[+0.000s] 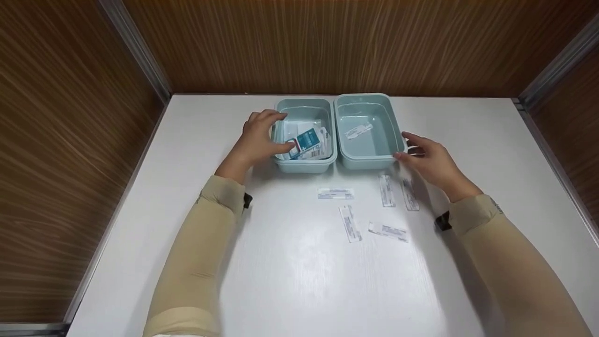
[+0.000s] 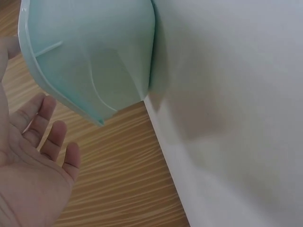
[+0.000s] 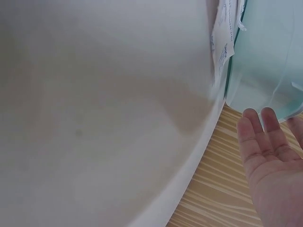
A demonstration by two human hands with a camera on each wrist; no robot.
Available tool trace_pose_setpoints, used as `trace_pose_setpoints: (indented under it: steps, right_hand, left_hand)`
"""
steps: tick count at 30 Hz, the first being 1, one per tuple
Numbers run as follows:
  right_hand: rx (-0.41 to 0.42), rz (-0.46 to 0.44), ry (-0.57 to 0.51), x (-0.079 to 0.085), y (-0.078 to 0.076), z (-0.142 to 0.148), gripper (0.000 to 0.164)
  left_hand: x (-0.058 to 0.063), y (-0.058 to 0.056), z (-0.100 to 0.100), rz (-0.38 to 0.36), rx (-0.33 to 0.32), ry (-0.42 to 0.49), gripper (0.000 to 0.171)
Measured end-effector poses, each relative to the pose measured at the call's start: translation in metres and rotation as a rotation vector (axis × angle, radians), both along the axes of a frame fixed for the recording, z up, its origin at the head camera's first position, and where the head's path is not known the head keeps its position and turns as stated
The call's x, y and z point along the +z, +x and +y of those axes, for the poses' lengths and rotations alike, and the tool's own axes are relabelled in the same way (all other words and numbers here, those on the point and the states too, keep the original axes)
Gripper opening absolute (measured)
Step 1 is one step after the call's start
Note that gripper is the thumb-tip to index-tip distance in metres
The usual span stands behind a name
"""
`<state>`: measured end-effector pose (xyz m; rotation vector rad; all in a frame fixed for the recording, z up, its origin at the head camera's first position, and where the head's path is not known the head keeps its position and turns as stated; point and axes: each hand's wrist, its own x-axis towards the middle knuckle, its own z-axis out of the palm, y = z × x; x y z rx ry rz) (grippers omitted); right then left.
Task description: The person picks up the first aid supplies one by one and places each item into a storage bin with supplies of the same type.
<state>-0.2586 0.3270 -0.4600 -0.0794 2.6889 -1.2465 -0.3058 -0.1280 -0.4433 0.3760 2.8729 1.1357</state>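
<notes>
Two pale teal plastic bins stand side by side at the back of the white table. The left bin [image 1: 306,167] contains a blue-and-white packet [image 1: 308,139] and other clear-and-white packaging. Inside the right bin [image 1: 369,164] lies one narrow white sachet [image 1: 359,131]. My left hand [image 1: 259,138] is at the left bin's outer side, its thumb and fingers spread apart over the rim. At the right bin's front right corner is my right hand [image 1: 433,161], thumb by the rim, fingers loosely extended along the outer wall. Neither hand holds a packet.
Several narrow white printed sachets lie on the table in front of the bins, among them one sachet [image 1: 335,193] lying crosswise and another [image 1: 388,231] nearer me. Wood-grain panels [image 1: 327,47] enclose the table [image 1: 299,290] at the back and sides.
</notes>
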Motion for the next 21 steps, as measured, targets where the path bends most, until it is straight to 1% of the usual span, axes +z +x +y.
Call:
trace_pose_setpoints:
  steps: [3,7,14,18,21]
  right_hand:
    - [-0.004,-0.003,0.008,-0.001,0.0,0.001,0.089]
    - [-0.008,-0.018,0.008,0.0,0.001,0.002,0.093]
    - [-0.007,-0.01,0.008,0.0,0.001,0.005,0.091]
    - [-0.012,-0.016,-0.001,0.0,0.002,0.006,0.091]
    - [-0.02,-0.022,-0.01,0.001,0.003,0.006,0.091]
  left_hand:
    - [-0.004,0.003,-0.001,0.006,0.003,0.003,0.087]
    - [-0.009,0.008,-0.002,-0.006,0.016,0.023,0.091]
    - [-0.011,0.017,-0.006,-0.009,0.056,0.054,0.094]
    - [-0.011,0.021,-0.006,-0.042,0.071,0.035,0.099]
    - [-0.012,0.023,-0.006,-0.056,0.07,0.021,0.104]
